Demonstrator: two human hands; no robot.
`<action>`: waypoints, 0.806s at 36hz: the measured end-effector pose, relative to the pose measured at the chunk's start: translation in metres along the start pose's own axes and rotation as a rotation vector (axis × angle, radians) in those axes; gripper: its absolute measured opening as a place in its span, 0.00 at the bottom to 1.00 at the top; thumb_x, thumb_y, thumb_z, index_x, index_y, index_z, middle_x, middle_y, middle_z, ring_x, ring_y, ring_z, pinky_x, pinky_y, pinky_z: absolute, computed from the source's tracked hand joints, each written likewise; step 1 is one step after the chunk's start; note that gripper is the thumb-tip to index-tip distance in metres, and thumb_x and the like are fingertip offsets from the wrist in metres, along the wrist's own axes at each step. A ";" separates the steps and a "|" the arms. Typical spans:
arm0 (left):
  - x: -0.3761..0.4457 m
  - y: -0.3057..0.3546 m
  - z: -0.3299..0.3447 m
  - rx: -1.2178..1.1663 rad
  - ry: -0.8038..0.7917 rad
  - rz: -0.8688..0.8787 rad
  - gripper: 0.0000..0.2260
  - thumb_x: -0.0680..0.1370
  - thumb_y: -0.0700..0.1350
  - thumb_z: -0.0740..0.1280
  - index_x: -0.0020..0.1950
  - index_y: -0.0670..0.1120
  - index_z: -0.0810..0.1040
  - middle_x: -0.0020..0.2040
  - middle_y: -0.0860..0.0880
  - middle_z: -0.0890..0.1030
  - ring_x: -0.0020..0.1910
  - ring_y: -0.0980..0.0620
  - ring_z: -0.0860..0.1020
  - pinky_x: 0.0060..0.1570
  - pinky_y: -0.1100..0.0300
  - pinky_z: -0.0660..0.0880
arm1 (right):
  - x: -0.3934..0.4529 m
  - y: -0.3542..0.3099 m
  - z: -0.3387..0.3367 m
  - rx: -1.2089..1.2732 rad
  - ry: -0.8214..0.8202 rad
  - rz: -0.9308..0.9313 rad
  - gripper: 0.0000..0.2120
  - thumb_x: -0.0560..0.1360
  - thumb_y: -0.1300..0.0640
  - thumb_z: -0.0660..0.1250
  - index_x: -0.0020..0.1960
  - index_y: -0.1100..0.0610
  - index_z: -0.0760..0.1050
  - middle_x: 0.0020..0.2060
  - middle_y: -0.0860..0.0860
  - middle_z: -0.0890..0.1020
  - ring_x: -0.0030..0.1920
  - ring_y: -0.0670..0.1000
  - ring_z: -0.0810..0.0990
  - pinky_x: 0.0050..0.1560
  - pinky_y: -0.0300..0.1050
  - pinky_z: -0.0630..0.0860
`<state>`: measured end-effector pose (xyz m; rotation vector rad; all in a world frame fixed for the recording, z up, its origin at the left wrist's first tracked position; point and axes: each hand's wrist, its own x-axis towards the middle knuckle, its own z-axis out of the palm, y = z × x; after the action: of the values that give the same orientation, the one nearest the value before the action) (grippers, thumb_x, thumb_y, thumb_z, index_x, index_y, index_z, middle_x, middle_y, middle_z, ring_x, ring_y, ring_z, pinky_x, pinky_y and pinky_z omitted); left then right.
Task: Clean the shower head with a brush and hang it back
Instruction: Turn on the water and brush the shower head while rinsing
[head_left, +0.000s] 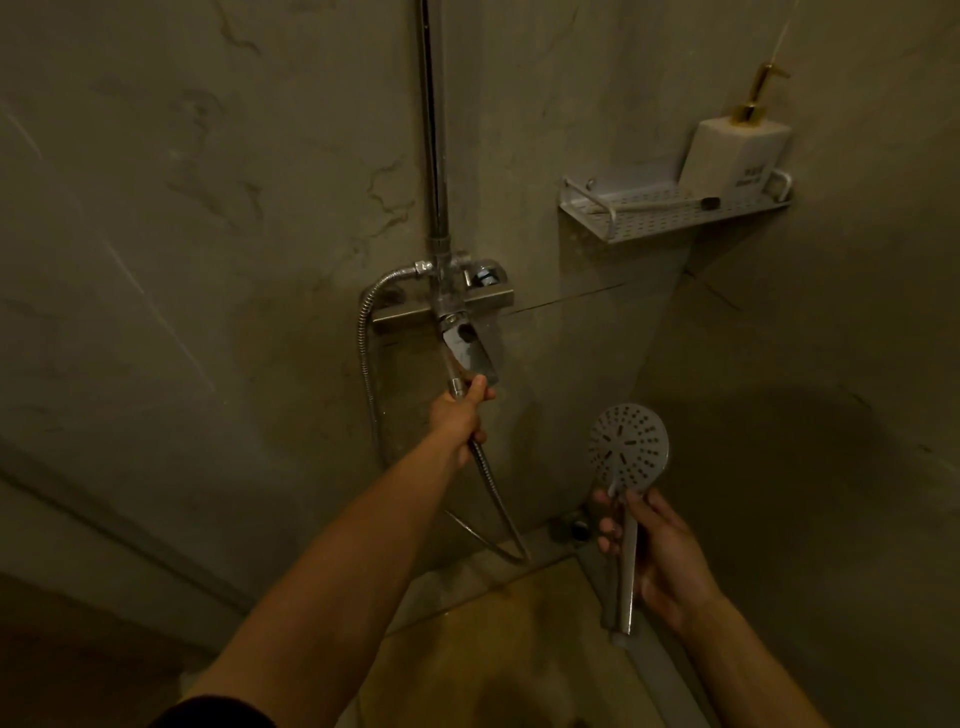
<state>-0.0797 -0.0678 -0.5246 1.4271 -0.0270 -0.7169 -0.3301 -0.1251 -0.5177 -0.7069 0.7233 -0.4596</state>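
A grey shower head (627, 448) with a round perforated face is upright in my right hand (662, 551), which grips its handle. It is detached from the hose. My left hand (462, 421) is closed on the free end of the metal hose (366, 364), just below the spout of the wall mixer (441, 306). The hose loops from the mixer's left side down toward the floor and up to my hand. A thin white brush (660, 206) lies on the wall shelf (670, 218) at the upper right.
A chrome riser pipe (434, 130) runs up the marble wall above the mixer. A white soap dispenser (735, 150) with a gold pump stands on the shelf. A floor drain (574, 527) sits in the corner below.
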 end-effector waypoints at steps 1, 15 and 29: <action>0.001 0.000 -0.001 0.014 -0.005 0.002 0.04 0.78 0.48 0.65 0.48 0.49 0.74 0.46 0.49 0.81 0.21 0.58 0.62 0.21 0.64 0.63 | -0.001 0.001 0.000 -0.003 0.000 -0.004 0.09 0.81 0.60 0.57 0.58 0.59 0.73 0.47 0.57 0.82 0.33 0.50 0.74 0.29 0.42 0.77; -0.011 -0.061 -0.001 0.390 0.006 -0.173 0.29 0.74 0.60 0.54 0.63 0.39 0.67 0.43 0.38 0.76 0.35 0.40 0.77 0.29 0.54 0.77 | 0.005 -0.007 -0.027 -0.147 0.078 0.017 0.08 0.81 0.59 0.57 0.57 0.56 0.73 0.46 0.54 0.83 0.35 0.49 0.76 0.32 0.42 0.77; -0.057 -0.064 0.045 1.147 -0.501 0.270 0.13 0.79 0.46 0.64 0.61 0.42 0.77 0.57 0.41 0.80 0.55 0.44 0.78 0.53 0.58 0.71 | 0.020 -0.033 -0.086 -0.237 0.149 0.054 0.10 0.81 0.59 0.58 0.60 0.54 0.73 0.47 0.54 0.82 0.38 0.49 0.77 0.38 0.46 0.77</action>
<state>-0.1715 -0.0797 -0.5516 2.1997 -1.1559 -0.8508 -0.3840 -0.1960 -0.5490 -0.8786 0.9452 -0.3831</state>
